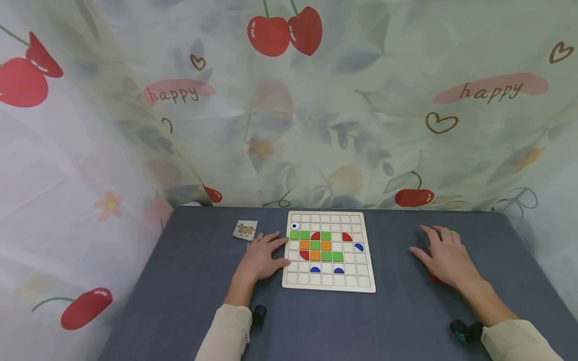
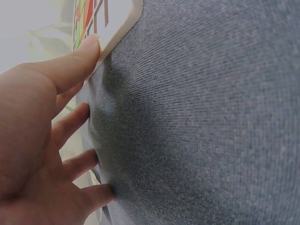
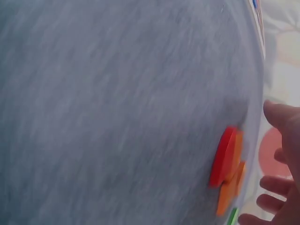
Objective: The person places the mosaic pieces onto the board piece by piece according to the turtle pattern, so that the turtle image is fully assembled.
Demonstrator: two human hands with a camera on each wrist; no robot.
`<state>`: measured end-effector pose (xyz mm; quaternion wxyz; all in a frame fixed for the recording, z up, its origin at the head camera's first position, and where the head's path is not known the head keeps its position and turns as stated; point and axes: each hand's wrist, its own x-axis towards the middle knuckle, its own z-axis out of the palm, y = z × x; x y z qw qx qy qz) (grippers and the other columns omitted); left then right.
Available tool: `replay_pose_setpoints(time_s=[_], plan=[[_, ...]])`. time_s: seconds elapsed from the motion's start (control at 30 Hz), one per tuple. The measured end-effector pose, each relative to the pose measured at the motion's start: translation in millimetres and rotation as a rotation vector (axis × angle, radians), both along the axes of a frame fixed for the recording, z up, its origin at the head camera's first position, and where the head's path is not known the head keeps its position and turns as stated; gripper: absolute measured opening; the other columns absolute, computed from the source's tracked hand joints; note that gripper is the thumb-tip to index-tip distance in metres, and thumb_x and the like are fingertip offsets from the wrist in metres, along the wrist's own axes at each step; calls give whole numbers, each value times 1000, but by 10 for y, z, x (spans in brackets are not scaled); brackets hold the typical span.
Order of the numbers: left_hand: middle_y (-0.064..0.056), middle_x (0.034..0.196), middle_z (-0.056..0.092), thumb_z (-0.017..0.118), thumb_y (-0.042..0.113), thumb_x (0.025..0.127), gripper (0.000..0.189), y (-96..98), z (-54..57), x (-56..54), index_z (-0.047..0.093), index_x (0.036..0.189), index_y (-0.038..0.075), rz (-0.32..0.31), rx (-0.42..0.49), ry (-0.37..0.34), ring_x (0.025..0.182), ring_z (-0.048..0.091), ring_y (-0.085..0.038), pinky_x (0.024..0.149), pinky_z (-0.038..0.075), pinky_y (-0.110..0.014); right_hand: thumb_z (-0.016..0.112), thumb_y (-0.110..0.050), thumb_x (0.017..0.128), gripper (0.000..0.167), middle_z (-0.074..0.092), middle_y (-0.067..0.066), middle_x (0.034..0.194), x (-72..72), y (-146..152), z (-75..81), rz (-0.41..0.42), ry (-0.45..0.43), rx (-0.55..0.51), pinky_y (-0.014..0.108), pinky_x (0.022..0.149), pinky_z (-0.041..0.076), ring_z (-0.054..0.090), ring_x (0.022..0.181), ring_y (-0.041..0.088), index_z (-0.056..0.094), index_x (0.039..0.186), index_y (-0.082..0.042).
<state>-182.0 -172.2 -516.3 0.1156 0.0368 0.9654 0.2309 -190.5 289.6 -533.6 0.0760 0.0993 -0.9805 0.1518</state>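
A pale square grid board [image 1: 328, 289] lies on the dark cloth, with green, orange and red tiles, blue half-rounds and an eye piece [image 1: 295, 226] in its cells. At its left edge rests my left hand [image 1: 261, 258], fingers spread, the thumb touching the rim; the left wrist view shows that thumb [image 2: 86, 56] against the board's side. Off to the right, my right hand [image 1: 447, 256] hovers over loose pieces with its fingers relaxed and apart. Beneath it, the right wrist view shows a red piece [image 3: 222, 157], orange pieces [image 3: 227, 194] and a green piece [image 3: 232, 216], partly overlapping.
A small printed card [image 1: 246, 229] lies behind my left hand. Dark cloth [image 1: 329, 326] covers the table, and a patterned curtain [image 1: 307, 110] hangs along its back and left side. Each wrist carries a dark strapped device.
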Motion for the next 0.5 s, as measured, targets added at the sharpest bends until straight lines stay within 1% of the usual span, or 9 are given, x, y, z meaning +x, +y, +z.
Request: replay_pose_setpoints(time_s=[0.1,0.2,0.3,0.4,0.5], plan=[[-3,164,40,75,44,91,66,-4,2,-1,52,151,31,1,-5,4,157,21,-44,125,19,-69,70,-36,97,64,47,36,133,6,87,-19,-14,20,-1,71,89,42,41,115,57,49,145,2],[-3,164,40,75,44,91,66,-5,2,0,52,151,31,-2,-5,7,157,21,-44,124,19,-70,71,-30,96,59,49,36,127,6,145,-27,-34,14,1,68,86,43,42,108,55,52,140,4],[-3,164,39,75,44,91,65,-6,-1,2,52,151,32,-3,-3,9,157,21,-44,124,19,-70,74,-27,94,54,53,36,121,1,186,-16,-36,4,3,64,83,44,45,102,52,57,134,6],[-2,165,39,75,45,91,65,-4,-4,1,52,151,32,-2,-5,9,157,21,-44,124,19,-70,75,-26,93,52,57,34,115,-12,228,3,-25,-27,2,58,80,44,47,96,47,61,129,9],[-2,165,39,75,45,91,65,-3,-9,0,52,151,32,-2,-4,8,158,20,-43,124,19,-70,75,-26,93,51,59,32,113,-21,260,17,-18,-77,8,57,82,44,49,96,44,64,126,11]])
